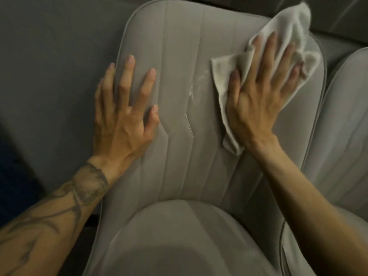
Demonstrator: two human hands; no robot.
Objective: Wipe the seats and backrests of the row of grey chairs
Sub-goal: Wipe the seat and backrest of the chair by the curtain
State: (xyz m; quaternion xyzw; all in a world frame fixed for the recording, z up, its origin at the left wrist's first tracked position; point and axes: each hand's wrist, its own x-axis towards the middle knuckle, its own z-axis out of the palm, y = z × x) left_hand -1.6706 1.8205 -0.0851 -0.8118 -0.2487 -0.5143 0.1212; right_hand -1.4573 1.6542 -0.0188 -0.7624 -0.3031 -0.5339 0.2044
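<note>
Seat (179,242) of a grey chair fills the bottom of the view, smooth and pale, with nothing lying on it. Its backrest (177,166) rises away from it, padded, with stitched lengthwise seams and a piped edge. A second chair (342,136) of the same grey stands just beside it on the right, nearly touching. Left of the backrest lies a flat, dull grey floor (49,76); the light is dim and little else of the room can be made out.

By my reading the backrest is being wiped, not the seat. The left hand (123,118) lies flat on the backrest's left edge, fingers spread and straight, steadying it and gripping nothing. The right hand (260,104) presses a white cloth (221,76) against the upper right of the backrest with straight, spread fingers; the cloth is pinned under the palm, not pinched, and its loose corner trails over the top edge.

A whitish smear (192,92) runs along the centre seam, just left of the cloth and not yet covered. The next stroke likely calls for sliding the cloth left across that seam with firm pressure. Stitching may hold residue, so a pass along the seam seems wise.
</note>
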